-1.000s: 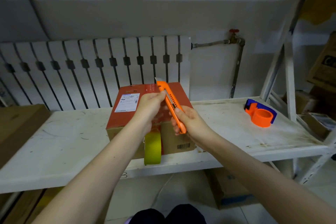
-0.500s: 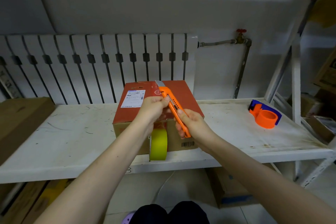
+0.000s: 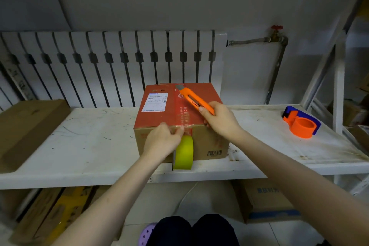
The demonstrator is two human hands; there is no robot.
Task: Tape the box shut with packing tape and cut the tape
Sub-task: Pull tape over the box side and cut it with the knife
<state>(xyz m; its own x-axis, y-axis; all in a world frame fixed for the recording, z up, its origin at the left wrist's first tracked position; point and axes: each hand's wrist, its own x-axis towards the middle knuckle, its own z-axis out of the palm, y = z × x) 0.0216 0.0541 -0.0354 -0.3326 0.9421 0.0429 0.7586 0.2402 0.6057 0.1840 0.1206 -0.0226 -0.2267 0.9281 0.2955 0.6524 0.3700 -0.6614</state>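
White shelf [image 3: 83, 146]: scuffed, bare surface left open on both sides of the box. Tape roll [image 3: 183, 154]: yellow-green, hung over the shelf's front edge against the box face. Left hand [image 3: 161, 142]: fingers closed, clear tape pinched at the box's upper front edge. Cardboard box [image 3: 207, 146]: red-topped, set mid-shelf. Right hand [image 3: 219, 120]: wrapped around an orange utility knife [image 3: 195, 100], blade extended over the lid. Orange dispenser [image 3: 301, 124]: well apart, at right.

A storeroom: scuffed white metal shelving [image 3: 79, 146], cardboard cartons [image 3: 267, 201] stacked underneath (more at 3 o'clock), radiator [image 3: 111, 66] at 12 o'clock.
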